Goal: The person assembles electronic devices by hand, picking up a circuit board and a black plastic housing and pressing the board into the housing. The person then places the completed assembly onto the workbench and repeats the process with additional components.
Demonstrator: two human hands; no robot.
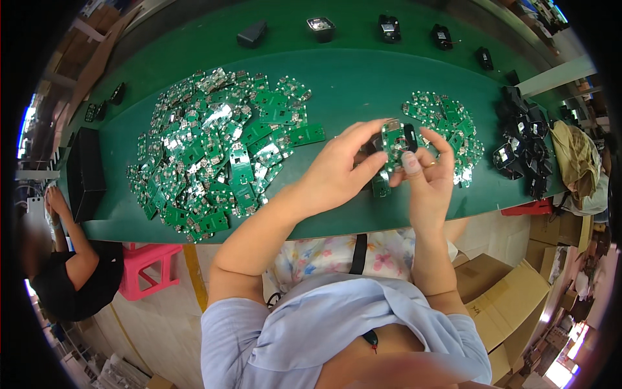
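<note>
In front of me, above the table, my left hand (337, 172) is closed on a green circuit board (391, 137) with its thumb and fingers. A small black plastic part (411, 137) sits at the board's right side. My right hand (427, 185) pinches this black part between a bent forefinger and a thumb with a pale wrap round its tip. Fingers partly hide how board and part meet. Just below them, another green board (381, 187) lies on the table. To the left spreads a large heap of circuit boards (207, 142); a smaller heap (463, 136) lies behind my right hand.
Black plastic housings (528, 136) are piled at the table's right end. Several housings, one of them a dark open case (321, 27), stand along the far side. A black box (86, 174) is at the left edge. Another person's arm (81, 243), a pink stool (149, 271) and cardboard boxes (508, 305) are nearby.
</note>
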